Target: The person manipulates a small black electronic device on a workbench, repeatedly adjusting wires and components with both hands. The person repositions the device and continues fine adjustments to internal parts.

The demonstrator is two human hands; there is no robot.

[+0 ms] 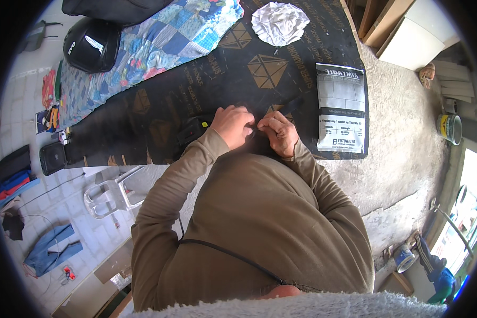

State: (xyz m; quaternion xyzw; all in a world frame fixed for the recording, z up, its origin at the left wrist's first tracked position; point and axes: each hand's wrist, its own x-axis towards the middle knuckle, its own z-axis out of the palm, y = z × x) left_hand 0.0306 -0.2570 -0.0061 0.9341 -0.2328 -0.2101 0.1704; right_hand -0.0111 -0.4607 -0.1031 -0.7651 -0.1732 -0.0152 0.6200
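Note:
My left hand (232, 127) and my right hand (280, 133) meet close to my body, over the near edge of a black printed board table (196, 90). Both are closed, with fingertips pinched almost together. Something small and dark seems to lie between them, too small and dark to name. Just left of my left hand sits a black object with a yellow label (194, 130). To the right of my right hand a silver, white and black packet (341, 108) lies flat. Farther off rests a crumpled, round white cloth (280, 24).
A blue patchwork cloth (159, 53) covers the table's far left, with a black helmet (93, 45) on it. A black open case (53, 158) is at the left end. A white plastic chair (114, 196) stands left; a bucket (450, 129) is at far right.

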